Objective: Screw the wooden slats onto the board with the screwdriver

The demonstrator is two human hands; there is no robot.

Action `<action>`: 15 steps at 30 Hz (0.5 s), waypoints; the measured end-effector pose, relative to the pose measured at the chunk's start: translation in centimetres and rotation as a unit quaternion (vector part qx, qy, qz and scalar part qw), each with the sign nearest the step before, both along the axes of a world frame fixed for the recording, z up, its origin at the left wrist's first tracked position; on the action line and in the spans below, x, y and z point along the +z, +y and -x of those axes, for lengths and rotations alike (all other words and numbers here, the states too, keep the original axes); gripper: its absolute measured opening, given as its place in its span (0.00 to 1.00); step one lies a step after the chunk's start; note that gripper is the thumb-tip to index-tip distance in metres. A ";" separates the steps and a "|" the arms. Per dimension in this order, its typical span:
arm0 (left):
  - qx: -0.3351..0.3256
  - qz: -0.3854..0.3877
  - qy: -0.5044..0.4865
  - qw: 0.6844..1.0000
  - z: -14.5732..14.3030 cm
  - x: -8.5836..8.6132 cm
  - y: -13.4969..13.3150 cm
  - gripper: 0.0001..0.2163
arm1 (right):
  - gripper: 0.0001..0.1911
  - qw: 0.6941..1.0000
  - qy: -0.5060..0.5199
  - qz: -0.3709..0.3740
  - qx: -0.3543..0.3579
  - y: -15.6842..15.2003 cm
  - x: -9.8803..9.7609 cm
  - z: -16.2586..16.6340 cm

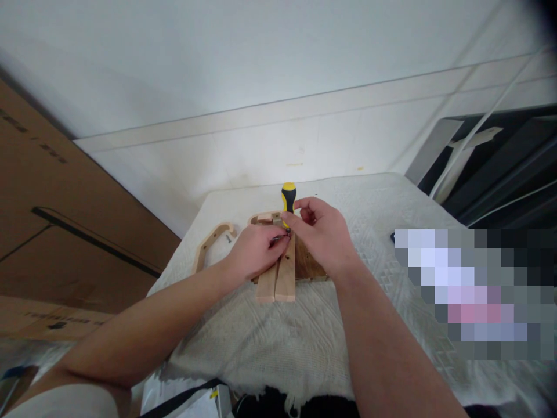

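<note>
Our right hand point(322, 235) was closed around the screwdriver point(288, 199), low on its yellow and black handle, so the top poked up above our fingers. Our left hand point(255, 251) was nearly closed too, with the thumb and a finger pinched on a small metal bit point(279, 237) right at the tip of the tool. It could have been a screw, but it was too tiny to tell. Both hands met over two wooden slats point(276, 281) that lay side by side, with a darker wooden board point(311, 268) just beside them. All of it sat on a white cloth point(304, 337) on the bench. A curved wooden piece point(212, 242) lay near on the left. We thought this step would go well if we held the tool straight up, set the tip snug in the metal bit, and pushed down soft and steady. The pinching fingers should sit to the side of the tip, so a slip would not poke them.
</note>
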State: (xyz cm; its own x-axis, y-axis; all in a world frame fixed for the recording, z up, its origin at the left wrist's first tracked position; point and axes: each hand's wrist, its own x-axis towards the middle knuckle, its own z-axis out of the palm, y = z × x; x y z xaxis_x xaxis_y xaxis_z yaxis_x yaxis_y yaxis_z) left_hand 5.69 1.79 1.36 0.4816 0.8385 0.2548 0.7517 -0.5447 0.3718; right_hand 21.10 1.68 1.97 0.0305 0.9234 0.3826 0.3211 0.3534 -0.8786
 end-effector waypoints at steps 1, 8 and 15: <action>-0.002 0.001 0.001 1.000 0.0 0.0 0.0 0.11 | 0.11 1.000 -0.003 0.001 -0.019 0.1 0.0 0.0; -0.007 -0.004 0.000 1.000 0.0 0.0 0.0 0.11 | 0.12 1.000 0.010 -0.014 -0.015 0.1 -0.2 0.1; -0.003 -0.007 0.006 1.000 0.0 0.1 -0.1 0.11 | 0.10 1.000 0.010 -0.023 0.005 0.1 -0.1 -0.1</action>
